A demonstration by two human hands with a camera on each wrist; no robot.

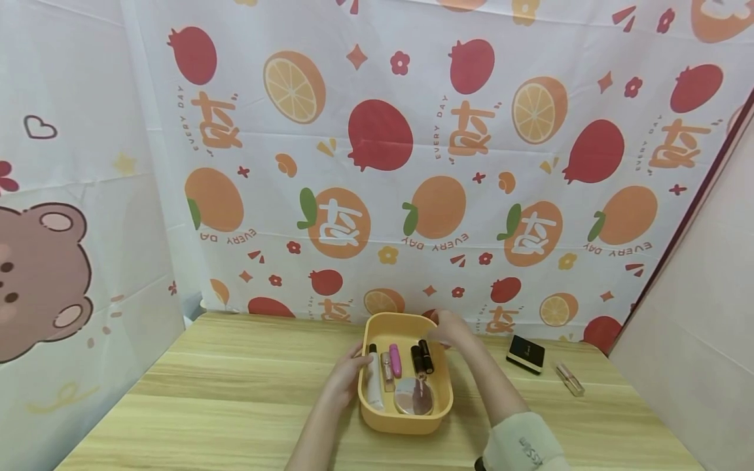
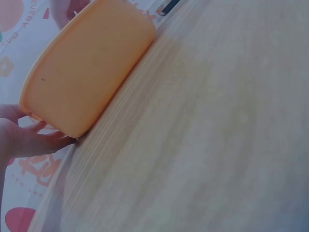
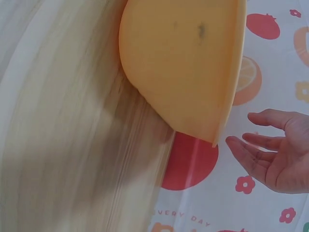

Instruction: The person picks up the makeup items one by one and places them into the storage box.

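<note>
Tray (image 1: 406,424) of yellow plastic, rounded-rectangular, sits at the lower centre of the frame between my hands: my left hand (image 1: 341,381) grips its left rim; my right hand (image 3: 284,159), fingers loosely extended, hovers just beside its upper-right corner.

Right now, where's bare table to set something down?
Widest: table left of the basket and left hand. Smaller: between the right sleeve, loose tube and table's right edge. Crowded: inside the basket, with white tube, lipsticks, round compact.
</note>
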